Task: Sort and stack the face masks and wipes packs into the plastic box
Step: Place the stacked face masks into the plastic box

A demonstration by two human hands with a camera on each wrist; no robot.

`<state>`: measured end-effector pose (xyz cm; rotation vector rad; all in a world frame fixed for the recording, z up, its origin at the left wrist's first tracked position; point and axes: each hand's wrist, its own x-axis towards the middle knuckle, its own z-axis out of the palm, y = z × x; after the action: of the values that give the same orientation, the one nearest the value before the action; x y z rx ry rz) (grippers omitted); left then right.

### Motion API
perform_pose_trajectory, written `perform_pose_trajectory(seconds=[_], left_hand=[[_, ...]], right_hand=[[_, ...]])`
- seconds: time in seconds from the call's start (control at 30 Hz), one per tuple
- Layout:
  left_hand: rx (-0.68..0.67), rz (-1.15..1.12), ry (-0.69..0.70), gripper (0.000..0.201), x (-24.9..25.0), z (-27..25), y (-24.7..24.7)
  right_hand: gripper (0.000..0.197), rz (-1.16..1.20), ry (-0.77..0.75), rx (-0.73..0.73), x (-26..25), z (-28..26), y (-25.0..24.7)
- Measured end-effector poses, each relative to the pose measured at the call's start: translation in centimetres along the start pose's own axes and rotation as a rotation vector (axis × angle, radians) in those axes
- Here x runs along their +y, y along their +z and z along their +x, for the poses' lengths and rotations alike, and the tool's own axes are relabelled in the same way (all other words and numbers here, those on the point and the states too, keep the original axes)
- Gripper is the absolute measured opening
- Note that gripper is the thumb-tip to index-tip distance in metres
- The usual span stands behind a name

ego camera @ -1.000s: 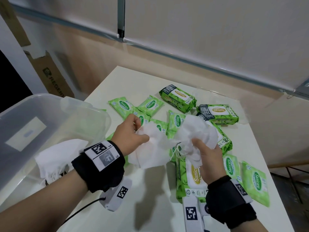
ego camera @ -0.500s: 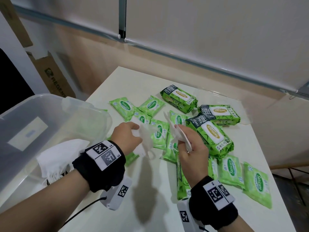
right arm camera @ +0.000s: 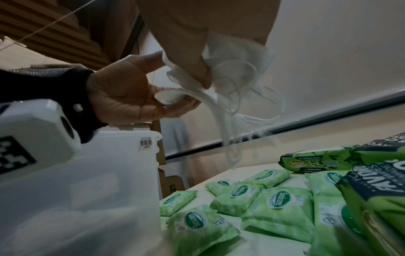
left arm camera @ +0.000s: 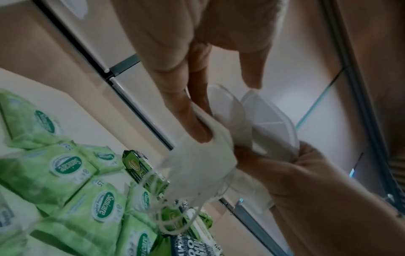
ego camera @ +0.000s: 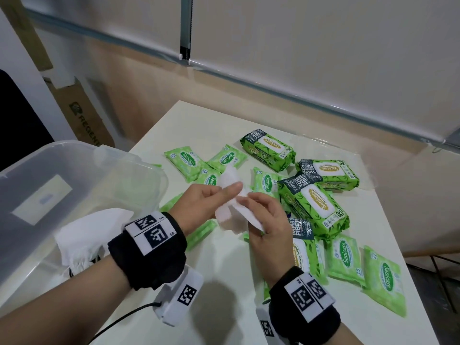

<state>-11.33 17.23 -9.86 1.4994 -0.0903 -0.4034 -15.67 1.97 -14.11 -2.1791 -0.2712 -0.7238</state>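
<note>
Bare table (ego camera: 189, 125) lies beyond both hands (ego camera: 199, 205) pinching white masks (ego camera: 230, 212) beside the box rim (ego camera: 149, 168).

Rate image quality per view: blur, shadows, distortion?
Head view: sharp, wide-angle bend along the walls, soft arm shadows on the table. Left wrist view: motion-smeared wipes packs, face masks fairly readable. Right wrist view: dim, plastic box blurred, strong curvature.
</note>
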Motion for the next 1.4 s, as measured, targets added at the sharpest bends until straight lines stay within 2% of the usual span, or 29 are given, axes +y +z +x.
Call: perform_pose_trajectory(seconds=[0.07,0.17,0.27,0.43,0.47,0.53,0.67,0.73,0.83,0.97,1.03,1.1,1.17,1.23,1.33,1.4], left_hand=[[0.078,0.135,0.048,0.021,-0.2,0.0,0.1],[0.192,0.189,0.05,0.011,-0.9,0.9,-0.5],[0.211,0.26,0.034,0.015,-1.2,1.2,-1.0],[0.155,0.49,0.054,0.027,-0.8,0.7,-0.5],[0.149,0.531,0.048,0.028,-0.7,0.6,-0.4],[0.12,0.58,0.043,0.034,-0.5,0.5,-0.5],[0.105,0.648,0.08,0.025,-0.8,0.5,-0.6],[0.135,0.607,0.109,0.032,-1.2,0.6,-0.7],[0.17,0.51,0.17,0.038,-1.5,0.6,-0.7],[0.114,0.429,0.275,0.021,-1.4,0.5,-0.1],[0.08,0.371,0.253,0.004,-1.2,0.4,0.2],[0.066,0.322,0.23,0.028,-1.1,0.4,0.3],[0.052,0.325,0.225,0.042,-1.1,0.4,0.3],[0.077,0.382,0.211,0.045,-1.1,0.5,0.3],[0.115,0.484,0.184,0.053,-1.4,0.6,0.1],[0.134,0.509,0.211,0.036,-1.4,0.6,0.2]], right_hand=[[0.041,0.002,0.006,-0.002,-0.1,0.0,0.0],[0.032,0.086,0.076,-0.101,0.0,0.1,-0.8],[0.014,0.244,0.208,-0.161,0.1,0.2,-2.5],[0.027,0.242,0.6,-0.034,2.1,0.9,-5.6],[0.024,0.263,0.64,-0.034,2.3,1.1,-6.1],[0.007,0.324,0.681,-0.03,2.1,1.7,-6.9],[0.011,0.29,0.695,0.042,2.0,2.1,-6.9],[0.02,0.217,0.656,0.067,1.7,2.0,-6.2],[0.029,0.178,0.563,0.017,0.3,1.7,-4.3],[0.031,0.197,0.498,-0.08,-1.5,1.2,-1.5],[0.03,0.278,0.52,-0.144,-2.2,1.3,-0.9],[0.027,0.363,0.544,-0.179,-2.4,1.4,-0.8],[0.02,0.426,0.576,-0.18,-2.3,1.5,-1.1],[0.022,0.499,0.619,-0.208,-2.3,1.5,-1.6],[0.029,0.579,0.656,-0.326,-2.3,1.4,-2.4],[0.025,0.579,0.641,-0.381,-2.3,1.4,-2.7]])
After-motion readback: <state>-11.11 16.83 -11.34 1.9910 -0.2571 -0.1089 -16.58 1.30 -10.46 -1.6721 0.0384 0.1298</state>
